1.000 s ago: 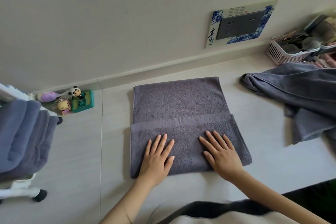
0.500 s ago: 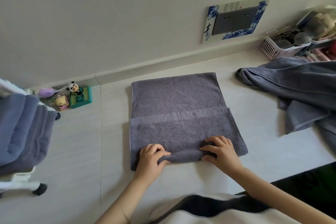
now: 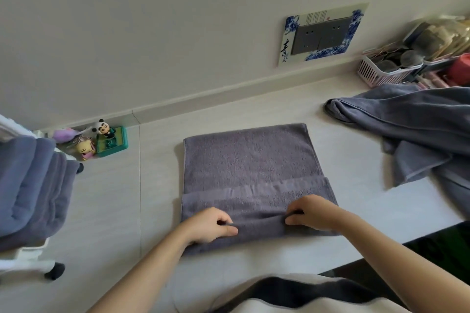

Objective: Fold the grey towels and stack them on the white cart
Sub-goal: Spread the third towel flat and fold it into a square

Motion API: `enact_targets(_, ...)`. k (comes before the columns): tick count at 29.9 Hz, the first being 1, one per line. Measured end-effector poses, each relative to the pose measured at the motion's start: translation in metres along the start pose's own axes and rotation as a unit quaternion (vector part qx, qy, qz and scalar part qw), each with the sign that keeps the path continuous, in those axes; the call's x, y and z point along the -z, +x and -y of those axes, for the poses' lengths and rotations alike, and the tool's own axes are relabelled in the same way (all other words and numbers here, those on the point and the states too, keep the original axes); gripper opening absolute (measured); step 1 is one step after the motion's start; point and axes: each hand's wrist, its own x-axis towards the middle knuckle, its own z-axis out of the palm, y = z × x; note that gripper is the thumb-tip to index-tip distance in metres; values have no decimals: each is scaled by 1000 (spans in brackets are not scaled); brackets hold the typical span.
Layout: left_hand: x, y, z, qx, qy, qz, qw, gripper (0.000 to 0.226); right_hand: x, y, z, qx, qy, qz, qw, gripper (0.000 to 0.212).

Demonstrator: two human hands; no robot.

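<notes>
A grey towel [image 3: 250, 160] lies flat on the pale floor, its near part folded over the rest. My left hand [image 3: 208, 226] pinches the near folded edge at the left, and my right hand [image 3: 314, 212] pinches the same edge at the right, bunching the cloth between them. At the far left stands the white cart [image 3: 28, 259] with a stack of folded grey towels [image 3: 30, 185] on it. A loose heap of grey towels [image 3: 417, 129] lies at the right.
Small toy figures and a green box [image 3: 101, 140] sit by the skirting board beside the cart. A pink basket [image 3: 386, 71] of items stands at the far right against the wall. A wall socket plate [image 3: 323, 34] is behind the towel.
My hands went from lying flat on the towel to curling round its near edge, and now they lift and bunch that edge a little farther up.
</notes>
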Motion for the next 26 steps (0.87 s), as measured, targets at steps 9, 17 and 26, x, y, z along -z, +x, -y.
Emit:
enact_targets(9, 81, -2, -39, 16, -45, 135, 990, 28, 88, 24, 16, 37, -17, 181, 983, 27)
enact_targets(17, 130, 84, -30, 102, 146, -43, 983, 51, 112, 108, 2, -77, -31, 47, 995, 52)
enact_targets(26, 102, 103, -6, 26, 253, -190, 948, 28, 89, 118, -21, -85, -85, -75, 990, 33)
